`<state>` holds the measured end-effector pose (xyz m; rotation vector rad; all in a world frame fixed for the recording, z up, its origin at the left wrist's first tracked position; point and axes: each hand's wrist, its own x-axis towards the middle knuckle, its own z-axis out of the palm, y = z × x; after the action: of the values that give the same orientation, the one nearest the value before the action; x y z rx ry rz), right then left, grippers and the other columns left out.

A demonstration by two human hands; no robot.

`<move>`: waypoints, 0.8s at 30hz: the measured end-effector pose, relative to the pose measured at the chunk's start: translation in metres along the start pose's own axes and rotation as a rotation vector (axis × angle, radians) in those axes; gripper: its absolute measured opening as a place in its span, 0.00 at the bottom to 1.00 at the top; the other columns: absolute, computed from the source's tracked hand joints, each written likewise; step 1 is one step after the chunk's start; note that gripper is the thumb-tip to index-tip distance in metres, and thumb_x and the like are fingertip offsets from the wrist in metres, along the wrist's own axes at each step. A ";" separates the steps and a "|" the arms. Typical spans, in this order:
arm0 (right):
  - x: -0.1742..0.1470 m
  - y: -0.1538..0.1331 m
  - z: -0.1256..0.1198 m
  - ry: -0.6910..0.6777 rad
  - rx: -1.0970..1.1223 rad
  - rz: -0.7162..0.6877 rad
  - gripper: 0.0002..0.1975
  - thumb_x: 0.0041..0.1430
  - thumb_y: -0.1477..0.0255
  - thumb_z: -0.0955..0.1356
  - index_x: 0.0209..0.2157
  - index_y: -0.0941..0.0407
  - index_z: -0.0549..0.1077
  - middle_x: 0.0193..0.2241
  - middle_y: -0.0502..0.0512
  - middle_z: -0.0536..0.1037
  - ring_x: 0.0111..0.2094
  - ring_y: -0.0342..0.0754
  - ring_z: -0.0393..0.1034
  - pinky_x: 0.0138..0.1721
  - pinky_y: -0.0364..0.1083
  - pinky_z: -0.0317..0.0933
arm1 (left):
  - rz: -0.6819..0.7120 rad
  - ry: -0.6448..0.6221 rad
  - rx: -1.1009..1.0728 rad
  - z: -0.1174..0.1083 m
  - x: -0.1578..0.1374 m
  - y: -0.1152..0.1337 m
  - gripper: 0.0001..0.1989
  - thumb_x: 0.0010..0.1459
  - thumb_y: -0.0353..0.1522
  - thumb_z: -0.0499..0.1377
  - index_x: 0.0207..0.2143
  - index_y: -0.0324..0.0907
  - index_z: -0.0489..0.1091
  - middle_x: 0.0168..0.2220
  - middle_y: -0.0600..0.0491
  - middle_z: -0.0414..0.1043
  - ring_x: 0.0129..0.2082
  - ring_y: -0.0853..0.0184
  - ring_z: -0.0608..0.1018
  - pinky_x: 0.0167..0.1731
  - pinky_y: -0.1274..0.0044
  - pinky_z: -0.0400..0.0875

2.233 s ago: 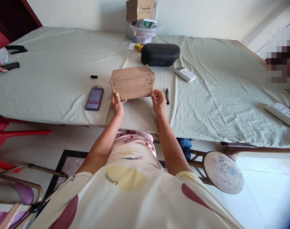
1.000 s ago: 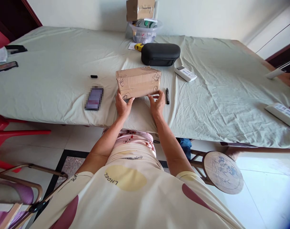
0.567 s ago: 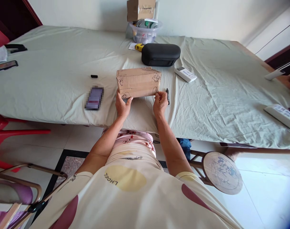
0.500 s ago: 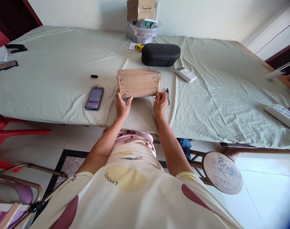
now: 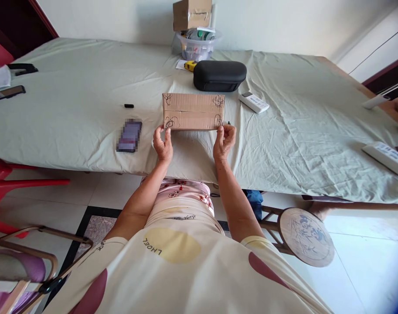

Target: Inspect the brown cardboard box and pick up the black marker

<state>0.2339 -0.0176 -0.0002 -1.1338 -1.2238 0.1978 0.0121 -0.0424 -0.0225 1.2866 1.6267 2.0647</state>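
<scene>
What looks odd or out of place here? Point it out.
The brown cardboard box has black flower doodles inked at its corners. Both hands pinch its lower corners, tilting it up off the pale green tablecloth. Nothing spilled or damaged.

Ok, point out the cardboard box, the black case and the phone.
cardboard box (image 5: 192,111), head view, middle of its top face.
black case (image 5: 219,75), head view, centre of its lid.
phone (image 5: 130,135), head view, screen.

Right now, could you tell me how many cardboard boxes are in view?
2. One cardboard box, with flowers drawn at its corners, is held at its lower corners by the left hand and right hand. A second box sits atop the plastic tub by the wall. Others may be hidden.
</scene>
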 end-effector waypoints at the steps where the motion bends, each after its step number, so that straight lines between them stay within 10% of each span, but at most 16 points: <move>1: 0.001 0.000 -0.001 0.019 0.008 -0.015 0.24 0.72 0.45 0.62 0.38 0.52 0.70 0.35 0.51 0.71 0.36 0.46 0.69 0.45 0.51 0.70 | 0.010 0.023 -0.023 -0.001 0.001 0.001 0.28 0.72 0.58 0.53 0.49 0.43 0.74 0.47 0.46 0.80 0.52 0.60 0.82 0.59 0.69 0.74; 10: 0.006 0.005 -0.001 -0.013 -0.001 0.037 0.31 0.73 0.41 0.58 0.45 0.53 0.75 0.39 0.56 0.74 0.46 0.53 0.74 0.53 0.57 0.72 | -0.004 0.002 0.011 -0.006 0.010 0.013 0.24 0.75 0.51 0.52 0.47 0.42 0.77 0.44 0.48 0.79 0.51 0.63 0.82 0.56 0.71 0.76; 24: 0.005 0.018 0.006 -0.168 -0.022 0.201 0.12 0.72 0.59 0.63 0.41 0.53 0.71 0.32 0.49 0.72 0.33 0.45 0.67 0.42 0.47 0.67 | -0.159 -0.084 0.107 -0.006 0.013 0.007 0.06 0.71 0.33 0.57 0.45 0.42 0.72 0.50 0.43 0.81 0.55 0.60 0.82 0.63 0.67 0.75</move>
<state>0.2386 -0.0027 -0.0113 -1.2802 -1.2604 0.4402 0.0023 -0.0409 -0.0104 1.2153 1.7609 1.8298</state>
